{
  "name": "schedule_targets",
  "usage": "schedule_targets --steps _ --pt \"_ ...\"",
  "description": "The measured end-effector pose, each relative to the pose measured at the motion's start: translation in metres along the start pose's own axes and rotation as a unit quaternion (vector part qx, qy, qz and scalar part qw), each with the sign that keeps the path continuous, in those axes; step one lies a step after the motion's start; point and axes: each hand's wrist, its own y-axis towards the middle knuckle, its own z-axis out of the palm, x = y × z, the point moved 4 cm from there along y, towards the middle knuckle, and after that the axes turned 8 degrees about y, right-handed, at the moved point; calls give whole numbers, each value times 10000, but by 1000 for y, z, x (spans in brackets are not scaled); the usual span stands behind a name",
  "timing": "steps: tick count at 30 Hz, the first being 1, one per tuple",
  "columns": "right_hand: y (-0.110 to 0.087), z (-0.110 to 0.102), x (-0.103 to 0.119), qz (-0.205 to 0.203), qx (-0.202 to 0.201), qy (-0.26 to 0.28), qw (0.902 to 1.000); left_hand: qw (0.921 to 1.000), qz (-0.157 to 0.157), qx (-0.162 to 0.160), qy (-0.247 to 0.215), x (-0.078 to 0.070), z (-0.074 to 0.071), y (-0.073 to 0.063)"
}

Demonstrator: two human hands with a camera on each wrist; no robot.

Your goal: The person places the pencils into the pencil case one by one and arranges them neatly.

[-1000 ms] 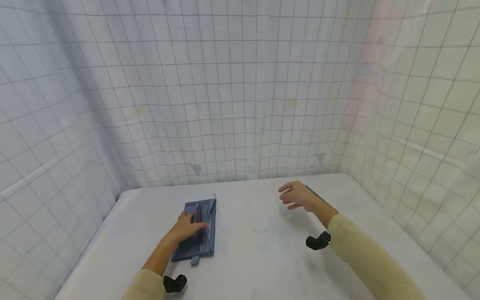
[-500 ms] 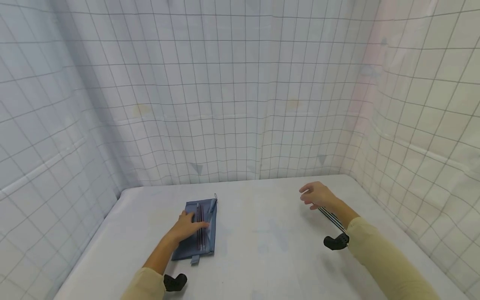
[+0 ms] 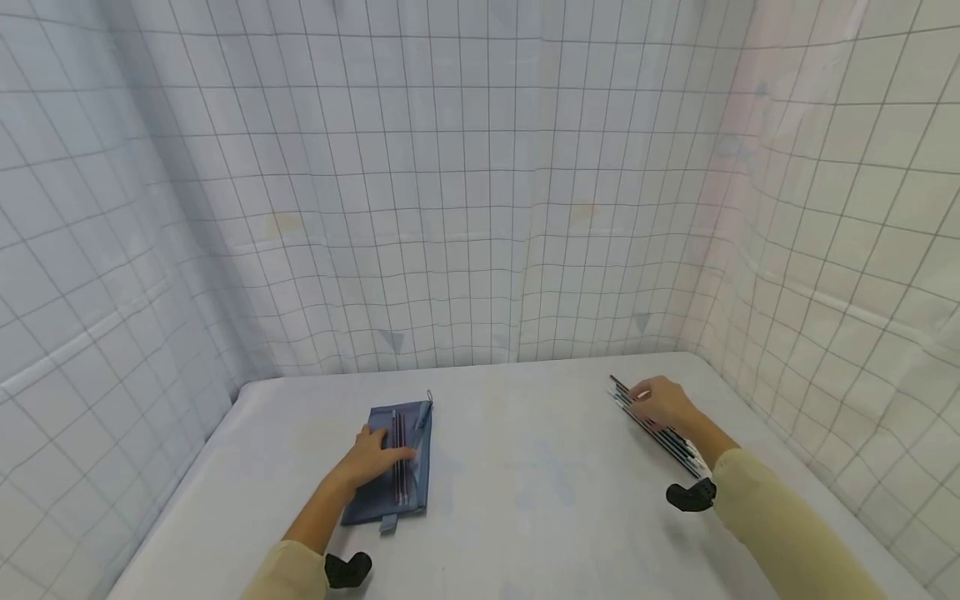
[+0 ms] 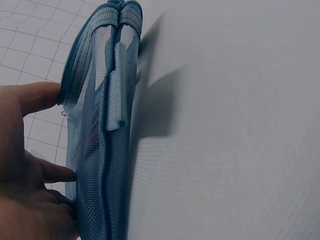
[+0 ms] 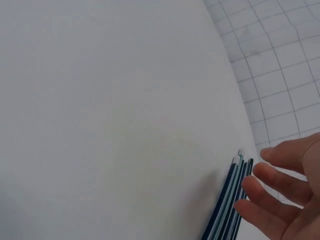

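Pencils [image 3: 678,448] partly behind right fingers [image 3: 642,406]

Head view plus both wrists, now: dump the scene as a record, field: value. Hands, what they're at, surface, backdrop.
left hand: left hand resting on the blue pouch
pouch: blue pouch, lying on the table, zipper visible, slim sticks showing on its face; inside or on top, can't tell
right hand: right hand at the pencils, fingers partly bent; contact unclear
pencils: pencils, bunched roughly parallel, dark and light
surface: white table
backdrop: white grid-patterned curtain
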Motion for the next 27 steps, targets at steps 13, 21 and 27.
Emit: schedule_targets --steps 13,21,27 --pt "-4 -1 -23 -463 -308 -1475 9875 9999 49 -91 32 0 0 0" --pt "-5 5 -30 -549 -350 -1893 9798 9999 20 -117 22 2 2 2" --pt "-4 9 -31 -591 -416 -2082 9754 9999 10 -149 32 2 2 2"
